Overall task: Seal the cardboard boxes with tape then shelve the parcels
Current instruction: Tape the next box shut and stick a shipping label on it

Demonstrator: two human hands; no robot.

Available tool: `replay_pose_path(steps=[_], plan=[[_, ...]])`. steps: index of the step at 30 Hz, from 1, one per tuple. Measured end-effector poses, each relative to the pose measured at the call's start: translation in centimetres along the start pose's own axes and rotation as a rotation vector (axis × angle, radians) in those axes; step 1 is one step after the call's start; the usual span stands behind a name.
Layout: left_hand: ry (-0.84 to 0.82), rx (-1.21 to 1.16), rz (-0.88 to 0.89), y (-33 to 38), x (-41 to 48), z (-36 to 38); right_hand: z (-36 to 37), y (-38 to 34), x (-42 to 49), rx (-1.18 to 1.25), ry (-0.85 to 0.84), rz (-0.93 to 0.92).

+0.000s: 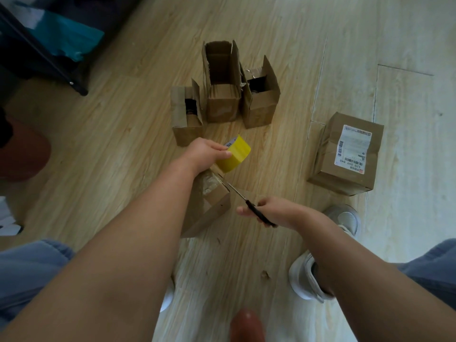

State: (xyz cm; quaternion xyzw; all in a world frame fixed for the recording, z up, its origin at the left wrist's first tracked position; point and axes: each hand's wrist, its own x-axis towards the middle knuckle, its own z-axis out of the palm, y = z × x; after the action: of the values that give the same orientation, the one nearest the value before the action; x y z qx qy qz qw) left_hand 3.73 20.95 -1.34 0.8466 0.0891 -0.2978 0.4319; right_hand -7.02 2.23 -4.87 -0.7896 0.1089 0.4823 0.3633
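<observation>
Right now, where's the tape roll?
Centre of head view: left hand grips the yellow tape roll just above the near box, short of the three open boxes.

My tape roll is yellow, my scissors black-handled. Boxes at twelve o'clock are brown; the three o'clock one's label is white, black-barcoded.

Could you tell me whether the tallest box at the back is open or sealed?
Open. The tallest box has its top flaps standing up, and its inside shows.
</observation>
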Motion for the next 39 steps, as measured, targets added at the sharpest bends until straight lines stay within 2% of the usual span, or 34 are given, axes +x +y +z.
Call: replay_pose_path(steps=[4,8,10,13,19,23,28,31,35,39], plan=[[0.009,0.008,0.011,-0.2,0.1,0.0,-0.4,1.5,0.9,-0.152,0.152,0.141],[-0.017,0.038,0.025,-0.3,0.4,0.0,-1.5,3.1,2.6,-0.457,0.321,0.311],[-0.036,0.061,0.048,-0.3,0.6,0.1,-2.1,4.0,3.5,-0.519,0.346,0.381],[-0.046,0.104,0.074,-0.3,0.7,0.1,-2.5,5.3,4.8,-0.43,0.351,0.482],[-0.048,0.218,0.143,-0.2,0.8,0.3,-2.8,5.2,4.7,-0.276,0.294,0.486],[0.045,0.52,0.242,0.7,0.6,0.2,-3.2,4.5,3.6,-0.107,0.423,0.396],[0.101,0.657,0.343,2.2,-0.8,0.0,-4.8,1.3,0.9,0.086,0.654,-0.081],[0.091,0.753,0.372,2.5,-1.6,0.7,-5.6,-1.7,-1.1,0.097,0.633,-0.286],[0.078,0.802,0.435,2.9,-2.9,1.7,-5.7,-3.5,-2.8,0.0,0.515,-0.334],[0.08,0.813,0.457,3.3,-4.4,2.3,-5.5,-3.0,-3.7,-0.11,0.524,-0.303]])
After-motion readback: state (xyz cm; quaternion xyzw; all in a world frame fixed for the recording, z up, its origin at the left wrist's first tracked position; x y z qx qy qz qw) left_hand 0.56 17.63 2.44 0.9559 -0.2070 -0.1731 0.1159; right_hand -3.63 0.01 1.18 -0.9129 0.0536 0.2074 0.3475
